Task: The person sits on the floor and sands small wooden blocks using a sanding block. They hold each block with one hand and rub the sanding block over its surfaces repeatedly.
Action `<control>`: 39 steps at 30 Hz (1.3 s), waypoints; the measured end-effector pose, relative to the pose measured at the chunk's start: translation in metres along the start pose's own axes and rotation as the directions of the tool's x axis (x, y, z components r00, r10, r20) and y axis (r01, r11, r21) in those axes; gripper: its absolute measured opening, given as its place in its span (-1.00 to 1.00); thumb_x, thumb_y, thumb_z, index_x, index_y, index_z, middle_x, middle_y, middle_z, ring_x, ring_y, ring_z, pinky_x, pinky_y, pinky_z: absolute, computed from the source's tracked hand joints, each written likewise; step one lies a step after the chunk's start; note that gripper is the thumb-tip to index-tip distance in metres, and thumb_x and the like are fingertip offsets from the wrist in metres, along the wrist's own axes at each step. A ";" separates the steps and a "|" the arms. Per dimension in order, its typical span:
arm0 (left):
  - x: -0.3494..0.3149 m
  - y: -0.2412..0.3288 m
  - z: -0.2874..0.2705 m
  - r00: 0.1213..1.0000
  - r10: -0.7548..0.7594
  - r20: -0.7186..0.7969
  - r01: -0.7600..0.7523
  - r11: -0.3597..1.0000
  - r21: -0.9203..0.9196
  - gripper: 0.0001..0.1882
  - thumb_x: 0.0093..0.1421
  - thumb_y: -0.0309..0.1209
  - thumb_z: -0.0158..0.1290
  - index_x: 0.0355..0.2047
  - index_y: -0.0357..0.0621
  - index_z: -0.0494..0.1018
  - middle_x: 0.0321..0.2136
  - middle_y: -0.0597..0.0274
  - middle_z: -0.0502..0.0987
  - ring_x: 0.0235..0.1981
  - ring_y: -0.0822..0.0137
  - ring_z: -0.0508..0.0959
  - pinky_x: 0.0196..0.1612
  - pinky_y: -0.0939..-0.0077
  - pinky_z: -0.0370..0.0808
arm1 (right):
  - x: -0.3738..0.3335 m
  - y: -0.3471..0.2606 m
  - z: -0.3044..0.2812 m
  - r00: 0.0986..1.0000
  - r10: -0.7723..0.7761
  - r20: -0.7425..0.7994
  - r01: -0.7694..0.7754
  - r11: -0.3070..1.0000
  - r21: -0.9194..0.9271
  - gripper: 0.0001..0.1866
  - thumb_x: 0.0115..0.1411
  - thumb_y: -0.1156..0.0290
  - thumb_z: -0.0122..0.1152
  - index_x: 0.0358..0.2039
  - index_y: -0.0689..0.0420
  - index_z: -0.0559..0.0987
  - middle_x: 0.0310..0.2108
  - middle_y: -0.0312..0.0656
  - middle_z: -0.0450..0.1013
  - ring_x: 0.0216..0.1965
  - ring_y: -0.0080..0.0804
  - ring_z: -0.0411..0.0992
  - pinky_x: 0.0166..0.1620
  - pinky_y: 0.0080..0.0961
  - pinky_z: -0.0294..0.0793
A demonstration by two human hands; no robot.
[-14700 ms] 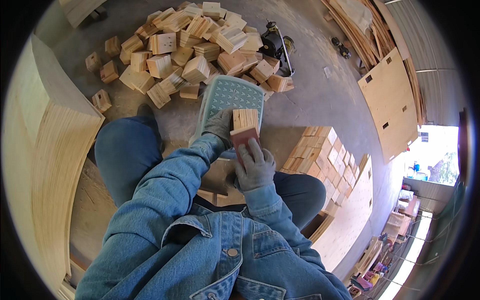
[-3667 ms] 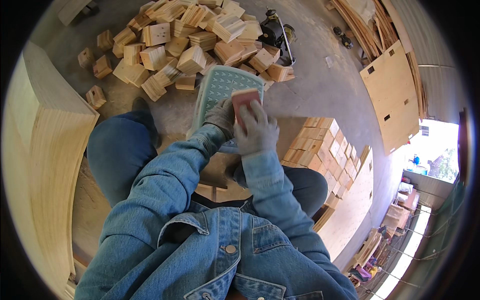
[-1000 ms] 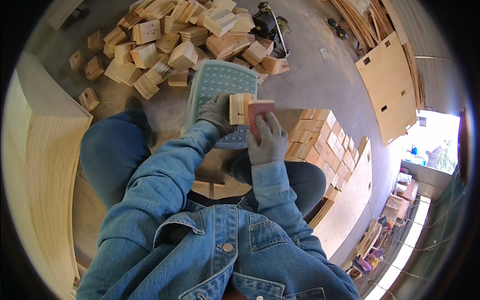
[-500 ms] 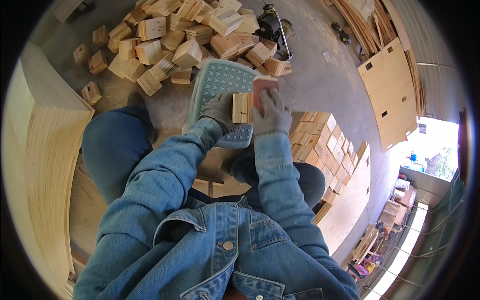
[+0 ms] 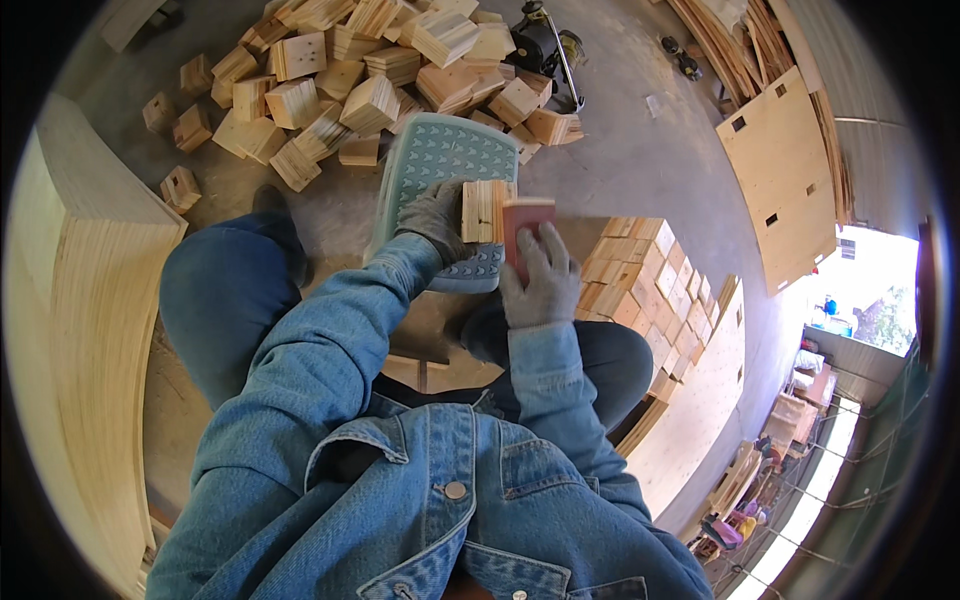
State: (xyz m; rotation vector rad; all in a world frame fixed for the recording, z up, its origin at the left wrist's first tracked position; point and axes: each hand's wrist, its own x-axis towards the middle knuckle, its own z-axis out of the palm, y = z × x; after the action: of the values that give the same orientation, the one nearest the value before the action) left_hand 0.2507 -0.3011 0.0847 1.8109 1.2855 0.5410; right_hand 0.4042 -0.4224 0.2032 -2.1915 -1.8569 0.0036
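Left hand (image 5: 432, 215) wraps small wood block (image 5: 484, 210), holds it over green plastic stool (image 5: 440, 160). Right hand (image 5: 540, 275) presses reddish sanding pad (image 5: 524, 222) flat against block side — rubbing under way. Big loose block pile (image 5: 370, 70) ahead, neat stack (image 5: 640, 280) on right — many left, it seems.

The left hand (image 5: 432, 218) hides part of the wooden block (image 5: 485, 210).

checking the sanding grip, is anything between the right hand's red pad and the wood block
Nothing visible. The right hand presses the red sanding pad straight against the wood block, which the left hand holds above the teal stool.
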 end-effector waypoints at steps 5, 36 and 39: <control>-0.003 0.014 -0.013 0.998 -0.026 0.060 0.026 1.000 -0.006 0.08 -0.18 -0.08 0.53 0.34 0.07 0.24 0.24 0.02 0.40 0.29 -0.08 0.42 0.39 0.10 0.38 | 0.088 0.020 0.029 1.000 -0.004 -0.003 0.004 0.999 -0.036 -0.39 0.10 0.13 0.45 0.22 -0.29 0.61 0.35 -0.21 0.41 0.16 0.10 0.47 0.24 -0.04 0.48; -0.007 -0.012 -0.018 0.989 0.040 0.140 0.022 0.910 -0.415 0.15 -0.04 -0.12 0.57 0.45 -0.18 0.17 0.33 -0.12 0.38 0.38 0.00 0.39 0.41 0.21 0.36 | 0.019 0.067 0.037 0.942 0.230 0.243 -0.331 0.754 0.568 -0.39 0.08 0.38 0.63 0.16 0.19 0.63 0.22 -0.04 0.51 0.22 -0.18 0.51 0.30 -0.38 0.48; -0.011 -0.014 -0.014 0.989 0.145 0.029 -0.113 0.870 -0.480 0.16 -0.11 -0.26 0.61 0.43 -0.19 0.20 0.33 -0.07 0.38 0.38 0.04 0.38 0.43 0.20 0.34 | 0.019 0.063 0.030 0.944 0.224 0.240 -0.325 0.746 0.581 -0.41 0.09 0.41 0.62 0.15 0.19 0.64 0.23 -0.05 0.49 0.23 -0.17 0.50 0.31 -0.38 0.48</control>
State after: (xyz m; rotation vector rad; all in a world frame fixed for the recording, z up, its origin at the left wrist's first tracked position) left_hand 0.2286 -0.3046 0.0822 1.4848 0.8882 0.7913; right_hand 0.4634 -0.4072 0.1648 -1.9836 -1.3014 0.7557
